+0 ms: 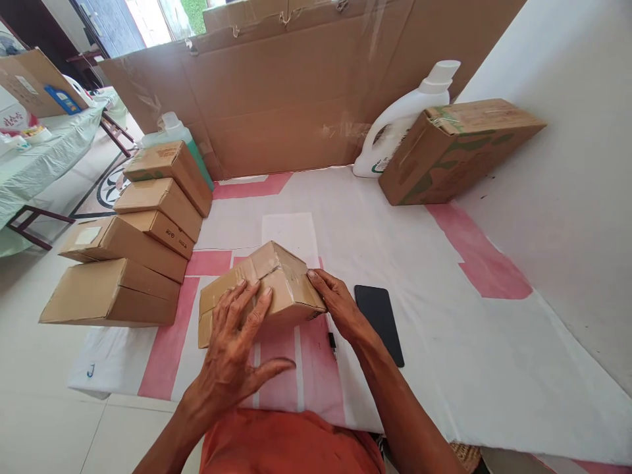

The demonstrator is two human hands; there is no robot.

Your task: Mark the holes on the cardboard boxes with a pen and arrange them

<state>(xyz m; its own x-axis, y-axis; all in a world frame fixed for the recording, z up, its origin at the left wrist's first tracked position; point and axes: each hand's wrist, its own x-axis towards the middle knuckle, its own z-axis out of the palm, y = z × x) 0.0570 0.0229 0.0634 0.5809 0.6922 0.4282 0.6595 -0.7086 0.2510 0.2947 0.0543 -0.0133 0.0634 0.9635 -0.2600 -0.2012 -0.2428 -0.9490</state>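
A taped brown cardboard box (281,280) rests at a slant on the cloth-covered table, right before me. My left hand (237,336) lies across its top with the fingers spread and the thumb held apart. At the box's right corner, my right hand (336,299) grips the edge, thumb on the side and the other fingers mostly hidden. A pen (332,342), partly covered, lies just below that hand. To its right is a flat black tablet or phone (379,322).
Several cardboard boxes (148,289) line the table's left edge, with a green-liquid bottle (195,155) behind. A white jug (395,118) and a larger carton (444,155) stand back right. A tall cardboard sheet (286,99) closes the back; a white wall (567,197) borders the right.
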